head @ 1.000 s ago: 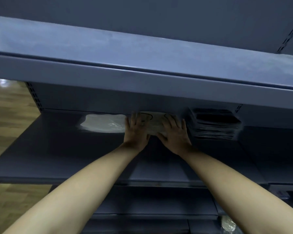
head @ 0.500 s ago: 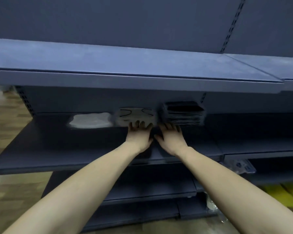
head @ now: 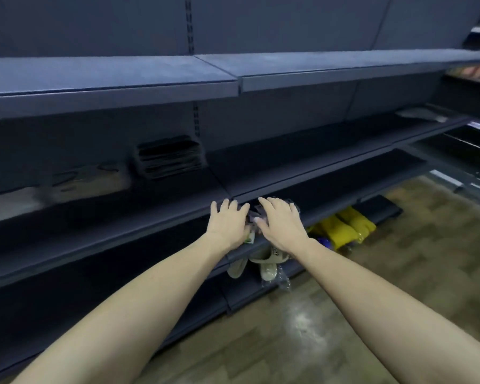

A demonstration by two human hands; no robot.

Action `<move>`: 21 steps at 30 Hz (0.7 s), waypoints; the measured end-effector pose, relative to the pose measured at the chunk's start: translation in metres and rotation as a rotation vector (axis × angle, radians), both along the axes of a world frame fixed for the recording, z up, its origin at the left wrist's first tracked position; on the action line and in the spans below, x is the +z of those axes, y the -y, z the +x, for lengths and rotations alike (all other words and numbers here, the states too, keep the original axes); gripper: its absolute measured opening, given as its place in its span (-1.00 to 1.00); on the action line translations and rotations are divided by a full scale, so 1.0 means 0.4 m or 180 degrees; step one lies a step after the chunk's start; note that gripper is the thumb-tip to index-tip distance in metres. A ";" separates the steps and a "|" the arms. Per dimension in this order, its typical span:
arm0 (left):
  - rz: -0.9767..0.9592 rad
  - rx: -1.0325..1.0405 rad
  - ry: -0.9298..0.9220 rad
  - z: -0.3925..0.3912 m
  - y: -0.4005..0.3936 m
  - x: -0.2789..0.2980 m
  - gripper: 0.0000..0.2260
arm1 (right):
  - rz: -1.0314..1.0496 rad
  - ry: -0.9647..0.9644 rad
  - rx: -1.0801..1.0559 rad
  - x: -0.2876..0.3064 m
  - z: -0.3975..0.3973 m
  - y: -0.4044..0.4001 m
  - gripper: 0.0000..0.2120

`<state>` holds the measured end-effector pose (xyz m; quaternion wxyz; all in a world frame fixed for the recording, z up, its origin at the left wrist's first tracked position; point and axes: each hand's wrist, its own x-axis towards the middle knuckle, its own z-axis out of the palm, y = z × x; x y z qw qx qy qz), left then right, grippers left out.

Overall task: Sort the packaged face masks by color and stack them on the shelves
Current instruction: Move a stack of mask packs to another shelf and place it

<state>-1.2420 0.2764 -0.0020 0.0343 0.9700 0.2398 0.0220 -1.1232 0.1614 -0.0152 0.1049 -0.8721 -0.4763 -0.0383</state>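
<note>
At the front edge of the lower dark shelf [head: 330,187], head view: both hands lie palm-down side by side over a small heap of clear-wrapped dark face masks [head: 254,217]. Left hand [head: 227,221] has fingers spread flat, resting on the shelf lip and the left part of the heap; right hand [head: 281,224] has fingers loosely spread, covering the right part of the heap. Cannot tell whether either hand actually pinches a packet; the undersides are hidden. One packet corner with a pale label [head: 250,239] shows between the two wrists, just below the shelf edge. On the shelf above that one, to the upper left of the hands, a tall stack of black masks [head: 169,156] stands against the back panel; left of it a blurred stack of pale masks with black ear loops [head: 92,178], and further left a white stack [head: 9,202], also blurred. Below the lower shelf, under the right wrist, a beige sandal [head: 269,261] and crumpled clear plastic [head: 283,282]; to the right of them, yellow packages [head: 347,227] on the wood-pattern floor [head: 399,273].
</note>
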 end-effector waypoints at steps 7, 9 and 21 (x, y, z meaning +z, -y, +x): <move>0.0113 -0.0641 -0.0055 0.223 0.201 -0.007 -0.48 | 0.0246 -0.0018 -0.0768 0.007 0.141 0.256 -0.45; 0.0144 -0.0813 -0.0039 0.297 0.249 -0.005 -0.49 | 0.0274 -0.0054 -0.0961 -0.001 0.199 0.315 -0.45; 0.0054 -0.1217 0.0200 0.813 0.336 0.008 -0.45 | 0.0115 0.0091 -0.1421 -0.006 0.642 0.441 -0.46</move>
